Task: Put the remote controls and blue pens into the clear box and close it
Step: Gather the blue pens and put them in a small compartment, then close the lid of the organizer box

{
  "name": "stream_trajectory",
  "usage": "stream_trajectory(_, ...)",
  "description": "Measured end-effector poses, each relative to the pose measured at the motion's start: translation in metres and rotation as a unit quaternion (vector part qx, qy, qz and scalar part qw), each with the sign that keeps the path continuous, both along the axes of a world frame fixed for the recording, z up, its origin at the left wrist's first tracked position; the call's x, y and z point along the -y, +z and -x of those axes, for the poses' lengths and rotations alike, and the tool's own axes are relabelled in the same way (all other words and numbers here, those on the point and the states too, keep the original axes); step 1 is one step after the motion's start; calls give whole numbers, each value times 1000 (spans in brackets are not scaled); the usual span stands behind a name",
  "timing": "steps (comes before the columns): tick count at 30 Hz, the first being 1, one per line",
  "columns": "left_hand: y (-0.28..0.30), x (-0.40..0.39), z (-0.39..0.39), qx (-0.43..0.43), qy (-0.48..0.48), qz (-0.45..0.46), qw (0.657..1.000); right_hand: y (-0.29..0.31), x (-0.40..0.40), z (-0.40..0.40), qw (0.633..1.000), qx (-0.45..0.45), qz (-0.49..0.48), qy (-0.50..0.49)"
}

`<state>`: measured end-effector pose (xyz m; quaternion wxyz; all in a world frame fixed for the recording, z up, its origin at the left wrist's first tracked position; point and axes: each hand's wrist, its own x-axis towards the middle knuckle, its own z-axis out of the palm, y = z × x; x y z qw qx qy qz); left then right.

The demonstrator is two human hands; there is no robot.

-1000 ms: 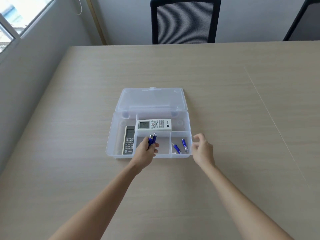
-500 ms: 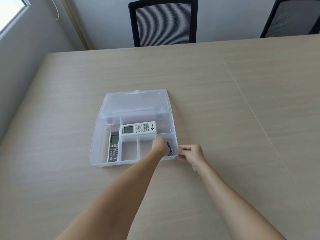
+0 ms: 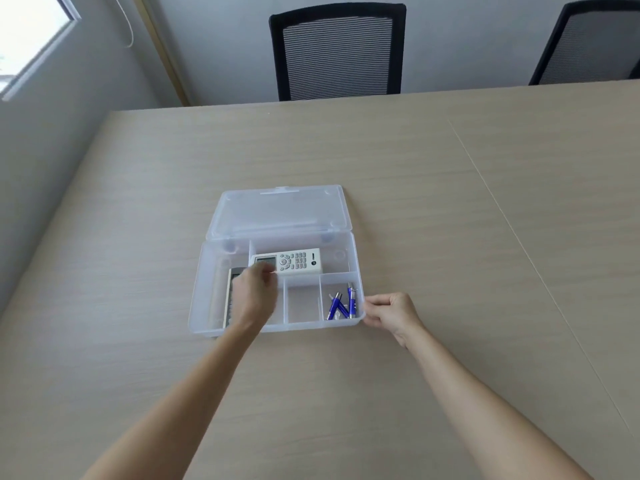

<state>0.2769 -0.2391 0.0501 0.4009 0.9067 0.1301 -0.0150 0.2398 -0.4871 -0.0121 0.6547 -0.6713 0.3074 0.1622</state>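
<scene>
A: Two remotes and the pens (image 3: pixel 341 305) are all inside the box (image 3: pixel 204 299) in the head view, the only one we have. The white remote (image 3: pixel 294 261) lies flat across the back compartment. The grey remote (image 3: pixel 231 292) lies lengthwise in the left one, half hidden under the left hand (image 3: pixel 254 296).

B: And the pens?

A: In the front right compartment, crossed over each other. I can't count them for sure. The middle front compartment holds nothing.

B: What are the hands doing?

A: The left hand hovers over the left side of the box, fingers loosely curled, blurred, with nothing visible in it. The right hand (image 3: pixel 393 315) is curled against the box's front right corner, pinching or steadying the rim.

B: So only the closing is left, I'd say. How will the lid (image 3: pixel 280 211) handle?

A: It lies open flat on the counter (image 3: pixel 450 237) behind the box, joined along the hinge. Thin clear plastic, so I judge it light, a bit flexible and smooth. The box itself looks light enough to slide if pushed.

B: Where to take hold?

A: At the lid's far edge, near the small tab (image 3: pixel 284 188) in the middle, and swing it toward the front. Keep the right hand on the corner so the box stays put. Then press along the front until it catches.
</scene>
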Motion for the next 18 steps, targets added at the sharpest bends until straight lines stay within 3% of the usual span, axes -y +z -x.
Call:
stream_trajectory(2, -10, -38, 10, 30, 54, -103, 993, 7, 3, -6, 999, -15, 6, 36)
stream_trajectory(4, -28, -69, 15, -36, 116, -150, 981, 13, 7, -19, 998, -21, 9, 54)
stream_trajectory(7, -53, -92, 17, -136, 110, -134, 975, 18, 8, -53, 999, 4, 35, 17)
stream_trajectory(12, -74, -94, 20, -107, 81, -158, 978, 31, -1, -127, 994, 20, 102, 22)
stream_trajectory(18, -82, -95, 21, -87, 67, -183, 977, 29, -19, -190, 995, 8, 82, 61)
